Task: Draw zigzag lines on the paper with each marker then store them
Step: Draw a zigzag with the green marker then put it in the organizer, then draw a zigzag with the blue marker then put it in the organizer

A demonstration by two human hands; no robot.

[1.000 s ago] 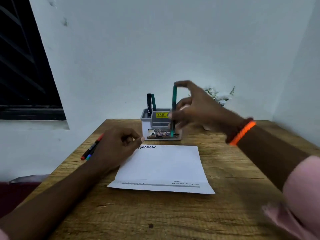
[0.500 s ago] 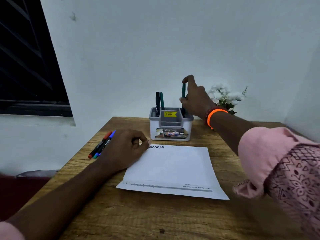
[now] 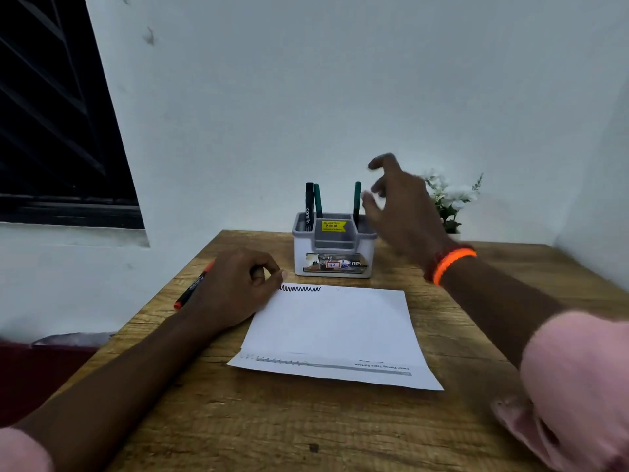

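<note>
Here the right hand (image 3: 398, 202) hovers empty with fingers loosely spread, just beside the green marker (image 3: 356, 203) standing in the organizer (image 3: 335, 257); a careless brush could tip it. The left hand (image 3: 235, 287), curled, pins the paper (image 3: 337, 332) beside the red marker (image 3: 192, 289).

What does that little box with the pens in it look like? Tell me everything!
The pen holder is a small grey-and-white plastic box with several compartments, standing upright on the wooden table just behind the paper. It has a yellow price sticker inside and a picture label on its front. Three markers stand in it: two at the left, one at the right. Neither hand touches it.
</note>
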